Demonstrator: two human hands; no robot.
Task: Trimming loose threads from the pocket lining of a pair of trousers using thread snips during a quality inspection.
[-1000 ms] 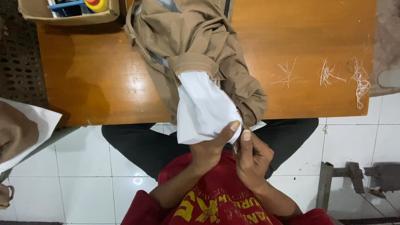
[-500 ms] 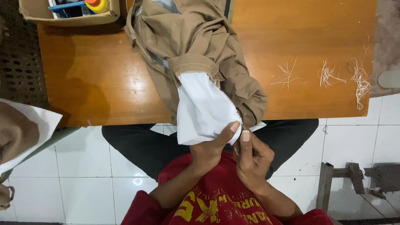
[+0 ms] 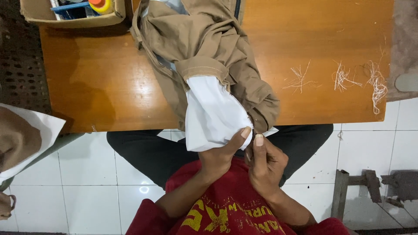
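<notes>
The wooden tabletop (image 3: 100, 82) carries one khaki garment (image 3: 209, 48), bunched and hanging over the near edge toward the person's lap. From it one white pocket lining (image 3: 213, 115) is pulled out and hangs below the tabletop's edge. That lining is the thing in hand: the left hand (image 3: 220, 154) grips its lower corner, thumb pressed over the cloth, fingers closed beneath it. The right hand (image 3: 265, 163) sits just beside, at the khaki edge where it meets the lining, fingers curled in with the thumb upright; whether it pinches a thread, holds a small tool or holds nothing, I cannot tell.

To do this well, I judge, the left hand should keep the lining taut and flat so the seam shows clearly, while the right works close to the stitching without tugging the cloth.

At the far left corner stands one cardboard box (image 3: 39, 15) holding a yellow-and-orange bottle (image 3: 101, 5) and something blue. On the right lie three small tufts of loose thread (image 3: 344, 78), apart from one another. One more khaki piece with white lining (image 3: 21, 139) shows at the left edge.
</notes>
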